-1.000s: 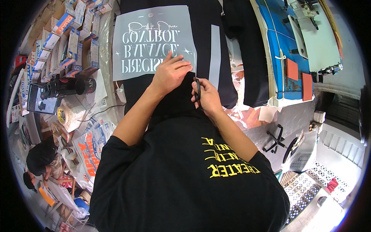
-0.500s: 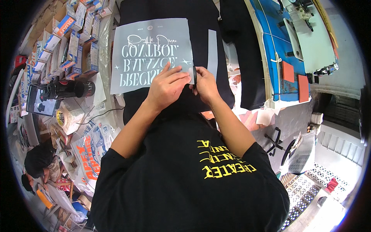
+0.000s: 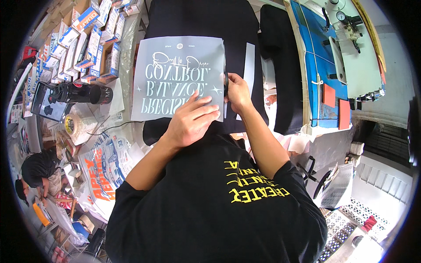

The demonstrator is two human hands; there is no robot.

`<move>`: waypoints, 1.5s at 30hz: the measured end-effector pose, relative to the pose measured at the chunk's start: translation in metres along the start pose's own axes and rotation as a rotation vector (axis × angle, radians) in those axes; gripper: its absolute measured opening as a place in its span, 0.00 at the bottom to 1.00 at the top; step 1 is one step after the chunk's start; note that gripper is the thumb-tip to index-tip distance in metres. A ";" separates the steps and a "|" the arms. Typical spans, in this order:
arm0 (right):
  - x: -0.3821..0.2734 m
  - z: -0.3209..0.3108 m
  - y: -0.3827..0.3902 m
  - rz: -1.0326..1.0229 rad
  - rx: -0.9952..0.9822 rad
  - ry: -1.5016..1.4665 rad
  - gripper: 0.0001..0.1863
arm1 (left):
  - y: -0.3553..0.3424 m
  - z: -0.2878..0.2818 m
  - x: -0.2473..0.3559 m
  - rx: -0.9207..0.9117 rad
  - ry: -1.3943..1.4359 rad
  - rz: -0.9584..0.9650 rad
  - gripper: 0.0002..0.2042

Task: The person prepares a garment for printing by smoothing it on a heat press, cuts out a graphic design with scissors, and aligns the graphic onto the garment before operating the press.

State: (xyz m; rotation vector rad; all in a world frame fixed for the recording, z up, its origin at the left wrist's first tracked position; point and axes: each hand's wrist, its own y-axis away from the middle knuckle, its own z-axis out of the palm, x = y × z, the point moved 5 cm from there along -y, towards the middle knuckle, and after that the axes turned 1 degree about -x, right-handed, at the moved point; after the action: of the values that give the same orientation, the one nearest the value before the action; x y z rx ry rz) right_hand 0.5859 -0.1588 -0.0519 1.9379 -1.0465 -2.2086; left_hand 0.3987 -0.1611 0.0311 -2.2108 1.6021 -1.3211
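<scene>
A grey sheet [image 3: 151,57] with white mirrored lettering lies over black fabric [image 3: 197,19] in front of me. My left hand [image 3: 193,122] is on its near right corner, fingers over the top and thumb out of sight. At the sheet's right edge my right hand [image 3: 239,94] is closed around a narrow black tool [image 3: 226,84], apparently scissors, mostly hidden by the fingers and sheet. To the right of that hand, a narrow grey strip [image 3: 249,65] rests on the black fabric.
Stacked small boxes [image 3: 90,48] fill the far left, near a black bottle [image 3: 90,93] and a roll of tape [image 3: 70,124]. A person [image 3: 39,171] is at the lower left. On the right stands a blue board [image 3: 310,65] with orange pads [image 3: 329,95] beside a machine.
My right hand has moved farther up along the sheet's right edge with the black tool. The left hand keeps its corner. Sheet and fabric now sit lower in the picture.
</scene>
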 end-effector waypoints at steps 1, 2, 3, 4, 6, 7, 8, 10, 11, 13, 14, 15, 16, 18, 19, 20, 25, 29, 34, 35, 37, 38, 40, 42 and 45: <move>0.001 0.001 0.000 0.006 -0.001 -0.003 0.15 | 0.001 -0.001 0.001 -0.002 0.003 0.003 0.12; 0.001 0.001 -0.001 0.012 -0.002 -0.006 0.15 | 0.002 -0.001 0.003 -0.004 0.006 0.007 0.12; 0.002 0.002 -0.001 0.017 -0.002 -0.011 0.15 | 0.003 -0.001 0.003 -0.007 0.004 0.008 0.12; 0.003 0.002 -0.002 0.015 -0.010 -0.004 0.16 | 0.004 0.000 0.003 -0.019 0.039 0.000 0.13; 0.005 0.001 -0.004 0.013 -0.024 0.009 0.17 | 0.006 0.002 0.003 -0.045 0.111 -0.013 0.13; 0.006 -0.001 -0.004 0.030 -0.017 0.013 0.18 | 0.003 -0.002 0.005 -0.200 0.070 -0.049 0.19; 0.006 -0.003 -0.004 0.048 -0.010 0.017 0.20 | 0.003 0.000 -0.004 -0.237 -0.018 -0.200 0.23; 0.005 -0.009 -0.001 0.063 0.033 0.034 0.22 | 0.008 -0.002 -0.023 -0.297 -0.208 -0.508 0.32; 0.006 -0.021 0.006 0.063 0.077 0.046 0.24 | 0.017 0.007 -0.045 -0.304 -0.427 -0.617 0.39; 0.003 -0.052 0.021 0.034 0.223 0.110 0.25 | 0.016 0.009 -0.078 -0.239 -0.543 -0.628 0.40; 0.003 -0.073 0.029 0.005 0.328 0.163 0.25 | 0.013 0.008 -0.095 -0.209 -0.597 -0.632 0.41; 0.007 -0.092 0.036 -0.012 0.324 0.236 0.25 | 0.008 0.005 -0.110 -0.171 -0.629 -0.589 0.40; 0.011 -0.109 0.046 -0.025 0.321 0.305 0.24 | 0.003 0.003 -0.126 -0.138 -0.659 -0.543 0.39; 0.020 -0.119 0.073 0.003 0.096 0.252 0.22 | -0.007 -0.008 -0.162 -0.114 -0.641 -0.443 0.37; 0.038 -0.120 0.087 0.017 -0.061 0.154 0.21 | -0.011 -0.014 -0.182 -0.125 -0.588 -0.383 0.36; 0.057 -0.116 0.099 0.031 -0.220 0.048 0.21 | -0.015 -0.018 -0.194 -0.138 -0.539 -0.323 0.35; 0.092 -0.054 0.122 0.083 -0.374 0.038 0.24 | -0.032 -0.022 -0.203 -0.214 -0.590 -0.293 0.32; 0.068 -0.010 0.110 0.159 -0.225 0.031 0.26 | -0.034 0.000 -0.163 -0.110 -0.391 -0.193 0.27; 0.067 -0.007 0.118 0.156 -0.176 0.131 0.28 | -0.024 0.048 -0.095 -0.262 -0.190 -0.086 0.27; 0.066 -0.011 0.122 0.155 -0.176 0.111 0.27 | -0.023 0.050 -0.090 -0.155 -0.192 -0.084 0.19; 0.066 -0.017 0.122 0.141 -0.176 0.044 0.28 | -0.015 0.055 -0.097 -0.063 -0.210 -0.020 0.12; 0.065 -0.015 0.120 0.139 -0.173 0.027 0.28 | -0.011 0.057 -0.100 -0.017 -0.220 0.014 0.09; 0.059 -0.008 0.112 0.136 -0.154 -0.008 0.28 | -0.015 0.056 -0.091 0.040 -0.219 0.010 0.07; 0.059 -0.004 0.102 0.125 -0.142 0.031 0.28 | -0.013 0.057 -0.089 0.018 -0.225 0.026 0.08; 0.061 -0.002 0.097 0.146 -0.128 0.065 0.26 | -0.013 0.056 -0.086 0.032 -0.231 0.010 0.08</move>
State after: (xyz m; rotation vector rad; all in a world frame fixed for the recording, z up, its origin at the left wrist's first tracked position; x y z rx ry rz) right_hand 0.5350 -0.2620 -0.0578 1.8063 -0.9778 -2.0669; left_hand 0.4411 -0.1067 -0.0457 -2.2382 1.4953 -1.0358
